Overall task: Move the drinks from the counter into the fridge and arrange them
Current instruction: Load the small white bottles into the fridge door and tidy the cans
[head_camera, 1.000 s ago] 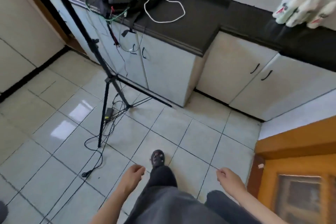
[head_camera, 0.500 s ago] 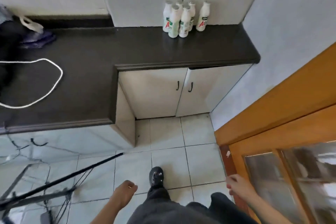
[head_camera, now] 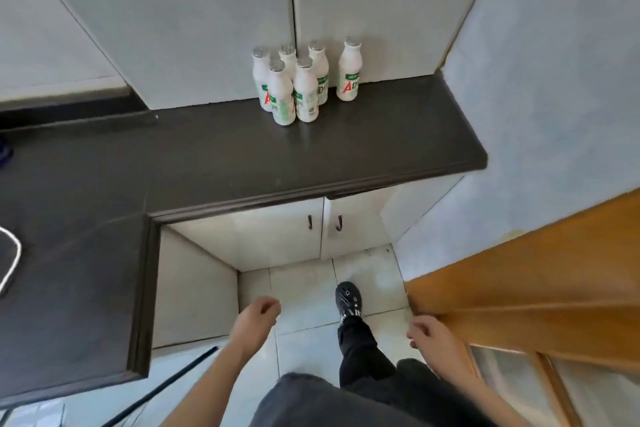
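Note:
Several white drink bottles (head_camera: 304, 87) with green and red labels and silver caps stand upright in a tight cluster at the back of the dark counter (head_camera: 311, 152), against the white upper cabinet doors. One bottle (head_camera: 349, 71) stands slightly apart at the right. My left hand (head_camera: 258, 314) hangs low in front of the counter with loosely curled fingers and holds nothing. My right hand (head_camera: 427, 331) hangs at the same height, fingers relaxed, also holding nothing. Both hands are well below and short of the bottles. No fridge is in view.
The L-shaped counter runs on to the left, with a white cable (head_camera: 10, 256) lying on it. Two white lower cabinet doors (head_camera: 294, 232) with dark handles are below. A wooden door frame (head_camera: 536, 281) stands close on the right, a wall beyond it. My shoe (head_camera: 348, 300) is on the tiled floor.
My view has swung right from the tripod and floor toward the counter corner and moved closer to the bottles. Both hands stay low and hold nothing.

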A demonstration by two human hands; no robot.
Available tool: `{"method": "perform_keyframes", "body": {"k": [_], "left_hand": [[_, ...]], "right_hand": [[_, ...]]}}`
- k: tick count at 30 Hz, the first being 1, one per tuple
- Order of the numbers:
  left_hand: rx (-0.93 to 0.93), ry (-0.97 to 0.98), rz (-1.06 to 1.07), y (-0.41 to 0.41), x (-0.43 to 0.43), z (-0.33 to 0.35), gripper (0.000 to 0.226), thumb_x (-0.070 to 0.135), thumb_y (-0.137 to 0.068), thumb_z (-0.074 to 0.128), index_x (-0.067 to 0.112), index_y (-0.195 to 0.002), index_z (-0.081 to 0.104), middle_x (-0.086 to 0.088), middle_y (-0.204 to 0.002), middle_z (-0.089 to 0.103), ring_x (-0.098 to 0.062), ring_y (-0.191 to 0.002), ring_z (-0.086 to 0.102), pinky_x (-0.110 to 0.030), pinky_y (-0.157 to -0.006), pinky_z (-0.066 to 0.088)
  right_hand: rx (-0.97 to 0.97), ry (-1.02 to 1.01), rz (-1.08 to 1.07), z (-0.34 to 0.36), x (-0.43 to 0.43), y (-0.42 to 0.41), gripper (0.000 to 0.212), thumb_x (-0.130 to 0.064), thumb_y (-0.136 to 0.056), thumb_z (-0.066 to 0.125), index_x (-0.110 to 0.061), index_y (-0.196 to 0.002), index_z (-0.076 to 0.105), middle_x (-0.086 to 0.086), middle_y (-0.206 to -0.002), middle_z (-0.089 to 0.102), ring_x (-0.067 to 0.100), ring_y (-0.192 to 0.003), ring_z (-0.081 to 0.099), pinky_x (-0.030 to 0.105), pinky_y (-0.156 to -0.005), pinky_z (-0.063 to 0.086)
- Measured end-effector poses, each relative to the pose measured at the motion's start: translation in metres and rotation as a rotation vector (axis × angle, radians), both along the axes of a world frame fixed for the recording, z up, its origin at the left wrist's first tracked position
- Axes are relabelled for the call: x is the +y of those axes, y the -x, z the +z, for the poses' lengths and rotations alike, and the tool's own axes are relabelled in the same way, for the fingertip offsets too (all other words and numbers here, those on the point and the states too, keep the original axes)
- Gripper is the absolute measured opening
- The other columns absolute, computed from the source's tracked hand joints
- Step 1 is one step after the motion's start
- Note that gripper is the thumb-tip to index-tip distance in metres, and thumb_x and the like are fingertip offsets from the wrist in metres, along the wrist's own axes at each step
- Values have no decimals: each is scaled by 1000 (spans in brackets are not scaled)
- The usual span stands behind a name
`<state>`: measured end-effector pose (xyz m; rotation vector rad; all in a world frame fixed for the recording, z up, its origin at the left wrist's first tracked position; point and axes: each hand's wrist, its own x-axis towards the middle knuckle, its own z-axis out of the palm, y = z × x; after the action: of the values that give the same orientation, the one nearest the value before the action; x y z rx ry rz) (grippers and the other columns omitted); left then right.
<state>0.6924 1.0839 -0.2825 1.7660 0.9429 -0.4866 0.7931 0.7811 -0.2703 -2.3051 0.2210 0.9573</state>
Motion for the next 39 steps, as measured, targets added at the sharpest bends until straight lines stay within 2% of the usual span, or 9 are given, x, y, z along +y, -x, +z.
{"method": "perform_keyframes", "body": {"k": [3,7,10,13,19,23,26,34,39], "left_hand": [[-122,-17,227,-51,6,18,13,26,-96,51,21,-98,63,4,-96,67,-12,-87,64,-26,-71,45],[-280,-91,417,-123,24,49,12,27,-96,53,22,-93,64,6,-93,69,-10,-86,65,-25,-71,45],[-376,-98,525,-165,33,71,13,27,-96,51,24,-98,64,9,-93,70,-4,-85,66,-24,-72,45],[-473,-112,583,-192,42,85,13,23,-96,51,27,-95,64,7,-92,71,0,-81,66,-22,-74,46],[-524,-207,563,-251,78,104,12,26,-93,55,37,-94,61,12,-93,67,-2,-87,64,-17,-69,48],[-586,-315,489,-287,104,115,19,28,-94,51,30,-112,55,19,-106,59,14,-90,54,-12,-73,41],[-626,-327,431,-312,122,120,27,29,-93,52,28,-120,51,16,-114,52,10,-99,52,-6,-73,39],[-669,-384,123,-342,144,113,34,28,-88,61,32,-120,51,17,-112,53,-9,-106,51,-27,-84,43],[-671,-491,48,-343,150,111,33,31,-86,64,26,-118,55,22,-102,51,-4,-96,43,-23,-79,35]], "right_hand": [[-104,-99,84,11,32,-83,15,-21,-95,52,-24,-106,61,-9,-101,63,11,-94,61,31,-87,50],[-210,-251,174,38,81,-173,11,-27,-96,51,-35,-101,56,-14,-99,62,5,-96,59,22,-83,46],[-259,-338,211,58,113,-215,13,-25,-95,51,-36,-98,58,-14,-95,64,-1,-92,59,19,-73,46],[-290,-395,226,69,139,-240,15,-20,-94,53,-33,-99,59,-14,-93,66,0,-90,61,16,-76,46],[-384,-439,230,83,190,-280,15,-19,-93,55,-28,-103,62,-17,-92,64,-1,-88,61,9,-72,45],[-445,-439,250,98,223,-298,19,-20,-93,56,-26,-110,60,-16,-99,62,-2,-91,60,15,-79,48],[-515,-429,292,111,248,-311,22,-20,-92,56,-23,-114,59,-12,-104,62,1,-92,60,22,-82,51],[-668,-357,367,124,298,-328,29,-30,-91,57,-21,-119,54,-13,-113,58,3,-102,56,29,-86,50],[-717,-319,428,122,317,-330,35,-34,-88,60,-21,-120,54,-11,-110,58,1,-99,53,20,-79,43]]}}
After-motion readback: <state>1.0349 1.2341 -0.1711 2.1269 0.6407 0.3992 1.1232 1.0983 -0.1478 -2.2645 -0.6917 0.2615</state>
